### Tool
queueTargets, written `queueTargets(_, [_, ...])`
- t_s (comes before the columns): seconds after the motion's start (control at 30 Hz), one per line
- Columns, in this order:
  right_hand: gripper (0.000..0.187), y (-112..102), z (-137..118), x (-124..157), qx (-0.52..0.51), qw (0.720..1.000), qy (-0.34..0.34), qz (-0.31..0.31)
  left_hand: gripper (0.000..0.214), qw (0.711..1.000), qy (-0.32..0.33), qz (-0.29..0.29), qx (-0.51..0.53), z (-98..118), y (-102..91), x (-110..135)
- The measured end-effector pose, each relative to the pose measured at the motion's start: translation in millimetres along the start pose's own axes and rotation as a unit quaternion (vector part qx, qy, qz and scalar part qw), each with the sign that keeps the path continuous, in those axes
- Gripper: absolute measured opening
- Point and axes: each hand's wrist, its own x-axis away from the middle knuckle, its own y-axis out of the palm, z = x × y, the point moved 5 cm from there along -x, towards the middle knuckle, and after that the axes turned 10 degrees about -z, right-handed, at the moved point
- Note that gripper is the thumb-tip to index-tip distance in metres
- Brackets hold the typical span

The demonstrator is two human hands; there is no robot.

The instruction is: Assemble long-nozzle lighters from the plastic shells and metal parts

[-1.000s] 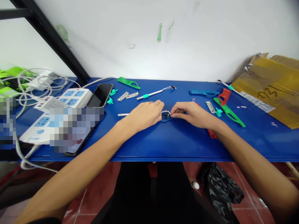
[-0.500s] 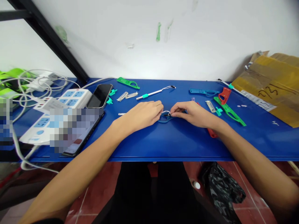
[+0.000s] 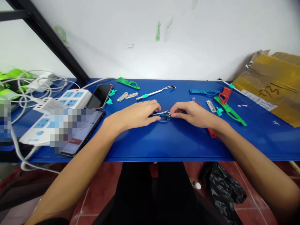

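Note:
On the blue tabletop in front of me lies a blue plastic handle piece with a loop, partly hidden by my hands. Thin white wires run across it to a small black end. My right hand is closed, thumb and forefinger pinching the wires at the loop's right side. My left hand sits at the piece's left end, thumb and fingers apart with a gap between them. Behind my hands lies a silver rod with a teal sleeve and a wire tail.
At left are a white power strip, cables and two phones, one a dark phone. Green, red and blue handle pieces and small teal clips lie to the right. A taped cardboard box stands at far right.
My left hand has shifted slightly left and its thumb and fingers have parted, uncovering more of the wires and blue piece. My right hand keeps its pinch in nearly the same place.

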Motion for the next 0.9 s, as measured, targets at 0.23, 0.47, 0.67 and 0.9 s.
queueTargets(0.23, [0.028, 1, 2, -1, -0.010, 1.000, 0.003, -0.004, 0.027, 0.996, -0.021, -0.065, 0.062, -24, -10.4, 9])
queueTargets(0.47, [0.029, 1, -1, 1, -0.024, 1.000, 0.006, -0.007, 0.028, 0.994, -0.015, -0.074, 0.077, -23, -13.7, 10])
queueTargets(0.67, [0.029, 2, -3, 0, -0.017, 1.000, 0.007, 0.001, 0.029, 0.994, -0.031, -0.076, 0.073, -34, -13.0, 11])
queueTargets(0.9, [0.028, 1, -3, 0, -0.017, 1.000, -0.007, -0.006, 0.023, 0.993, -0.032, -0.075, 0.083, -36, -11.2, 10])
